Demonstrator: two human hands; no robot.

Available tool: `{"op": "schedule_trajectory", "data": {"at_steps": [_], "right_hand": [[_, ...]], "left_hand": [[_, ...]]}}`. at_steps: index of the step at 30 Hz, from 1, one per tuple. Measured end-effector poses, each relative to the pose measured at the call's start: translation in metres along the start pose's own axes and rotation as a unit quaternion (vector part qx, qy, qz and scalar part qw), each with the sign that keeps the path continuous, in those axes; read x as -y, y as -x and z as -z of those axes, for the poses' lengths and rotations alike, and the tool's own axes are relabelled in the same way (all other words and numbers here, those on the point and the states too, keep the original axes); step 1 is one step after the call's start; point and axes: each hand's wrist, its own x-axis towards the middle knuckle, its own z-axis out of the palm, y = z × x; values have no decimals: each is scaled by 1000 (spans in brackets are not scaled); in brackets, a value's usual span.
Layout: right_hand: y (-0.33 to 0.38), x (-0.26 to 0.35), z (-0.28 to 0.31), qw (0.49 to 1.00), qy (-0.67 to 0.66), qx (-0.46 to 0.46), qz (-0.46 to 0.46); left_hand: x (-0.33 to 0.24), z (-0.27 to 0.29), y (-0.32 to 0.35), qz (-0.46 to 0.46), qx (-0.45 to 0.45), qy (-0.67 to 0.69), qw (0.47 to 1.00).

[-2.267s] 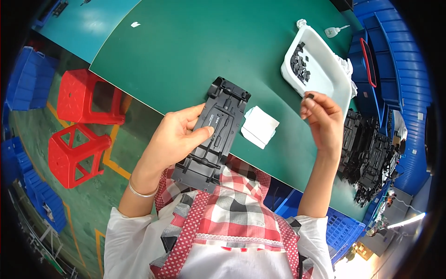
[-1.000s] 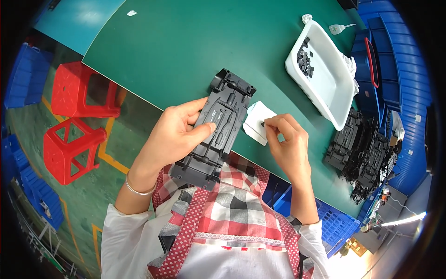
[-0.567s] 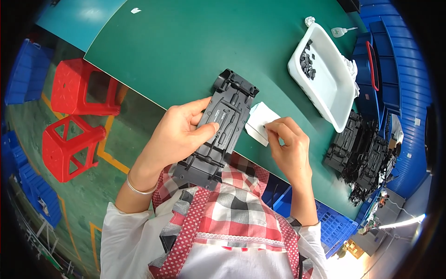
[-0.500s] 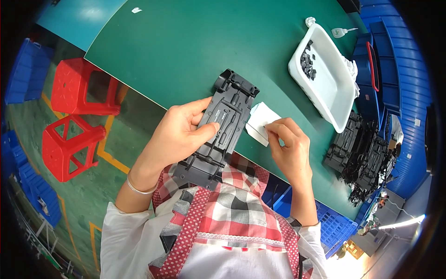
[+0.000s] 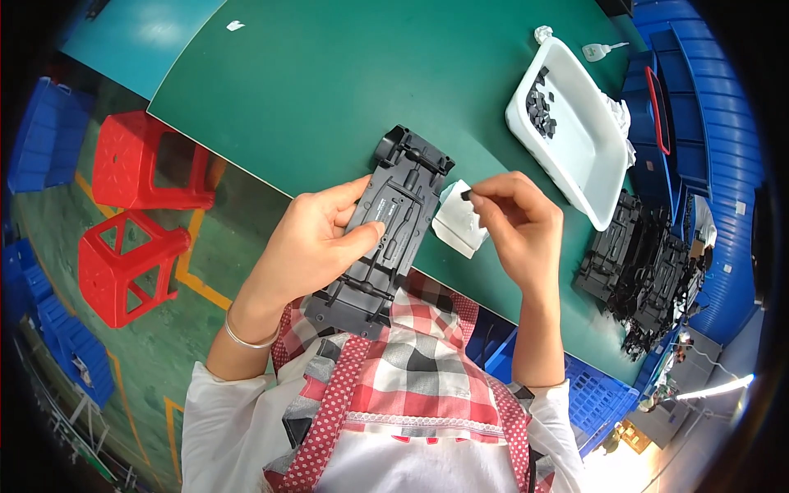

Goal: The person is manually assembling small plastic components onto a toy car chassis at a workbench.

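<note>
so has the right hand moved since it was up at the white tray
Yes. The right hand has come back from the white tray toward the person, now beside the black chassis, pinching a small dark piece.

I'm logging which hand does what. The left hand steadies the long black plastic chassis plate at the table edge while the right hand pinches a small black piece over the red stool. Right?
Not quite. The head view shows the right hand pinching the small black piece over the white pad on the green table, not over a red stool. The left hand does steady the long black plastic chassis plate.
</note>
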Motion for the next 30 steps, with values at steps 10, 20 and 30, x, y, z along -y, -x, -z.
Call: {"op": "schedule_trajectory", "data": {"at_steps": [10,20,30], "right_hand": [[-11,-11,-16,989,-132,50,-45],[-12,-10,-17,994,-88,61,-14],[-9,-7,-18,998,-44,49,4]], "left_hand": [[-4,-2,1,-3,-11,-24,1000],[-4,-1,0,-7,-8,-30,1000],[-3,-3,2,-2,-10,-16,1000]]}}
